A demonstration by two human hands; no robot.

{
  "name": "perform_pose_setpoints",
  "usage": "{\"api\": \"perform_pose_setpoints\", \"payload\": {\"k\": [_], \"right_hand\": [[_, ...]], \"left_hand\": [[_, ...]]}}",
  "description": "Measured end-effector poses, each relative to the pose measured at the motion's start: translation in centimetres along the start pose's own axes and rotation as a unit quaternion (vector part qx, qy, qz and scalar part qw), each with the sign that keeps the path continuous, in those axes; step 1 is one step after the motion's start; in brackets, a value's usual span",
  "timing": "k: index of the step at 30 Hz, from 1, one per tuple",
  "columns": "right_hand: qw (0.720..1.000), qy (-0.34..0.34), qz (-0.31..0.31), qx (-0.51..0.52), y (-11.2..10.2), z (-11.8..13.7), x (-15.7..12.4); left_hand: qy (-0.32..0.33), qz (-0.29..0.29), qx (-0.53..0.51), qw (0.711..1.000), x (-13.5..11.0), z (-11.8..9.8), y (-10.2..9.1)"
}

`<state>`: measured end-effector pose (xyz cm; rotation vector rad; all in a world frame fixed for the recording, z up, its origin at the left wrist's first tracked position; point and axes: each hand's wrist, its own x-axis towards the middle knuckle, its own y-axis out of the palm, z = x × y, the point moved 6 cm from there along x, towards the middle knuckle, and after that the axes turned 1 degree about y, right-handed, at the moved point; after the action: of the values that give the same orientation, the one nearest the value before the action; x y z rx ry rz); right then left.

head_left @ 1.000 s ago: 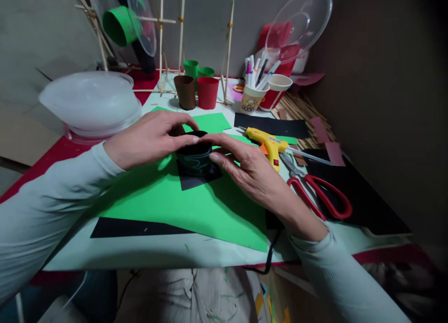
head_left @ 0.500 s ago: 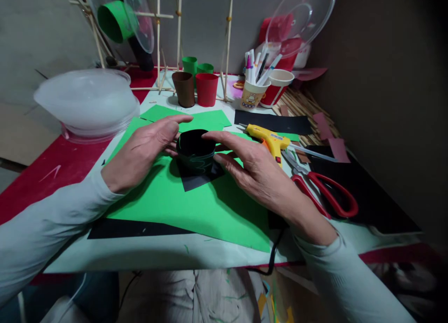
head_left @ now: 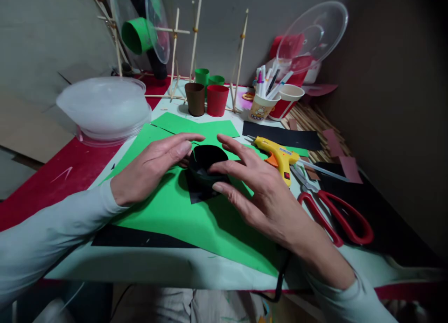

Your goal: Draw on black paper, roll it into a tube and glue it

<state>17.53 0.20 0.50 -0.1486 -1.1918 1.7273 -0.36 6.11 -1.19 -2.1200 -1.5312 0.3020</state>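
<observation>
At center frame, the right hand point(head_left: 259, 199) pinches the likely light, bendable black cup point(head_left: 202, 174), best held gently low down, the left hand point(head_left: 150, 162) loosely curved alongside.

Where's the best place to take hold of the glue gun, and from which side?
Likely best by the handle of the glue gun, coming down from the near side: it lies on its side, handle toward the camera, nozzle pointing left, with scissors close on the right.
</observation>
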Motion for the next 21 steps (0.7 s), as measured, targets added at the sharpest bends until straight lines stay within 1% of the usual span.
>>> {"api": "perform_pose_setpoints", "payload": {"k": [4,9,10,12,14,16,19,21], "right_hand": [[1.000,0.006,0.010,0.017,-0.3,0.2,0.0],[0.998,0.024,0.046,0.022,-0.4,0.3,0.0],[0.998,0.026,0.048,0.021,-0.4,0.3,0.0],[0.999,0.023,0.041,0.020,-0.4,0.4,0.1],[0.999,0.024,0.036,0.018,-0.4,0.3,0.2],[0.998,0.036,0.046,0.018,-0.2,0.2,0.2],[0.996,0.049,0.073,0.028,0.2,0.1,0.2],[0.995,0.051,0.079,0.036,0.4,0.0,0.1]], "left_hand": [[0.003,0.014,0.012,1.000,0.1,0.5,0.0],[0.029,0.079,0.046,0.995,0.3,0.7,0.4],[0.033,0.078,0.053,0.995,0.3,0.6,0.3],[0.047,0.059,0.074,0.994,0.3,0.3,-0.3],[0.077,0.048,0.091,0.992,0.2,-0.4,-1.0],[0.122,0.055,0.103,0.986,0.0,-1.3,-1.4],[0.197,0.077,0.119,0.970,-0.4,-2.8,-1.6],[0.230,0.093,0.129,0.960,-0.6,-3.3,-1.2]]}}
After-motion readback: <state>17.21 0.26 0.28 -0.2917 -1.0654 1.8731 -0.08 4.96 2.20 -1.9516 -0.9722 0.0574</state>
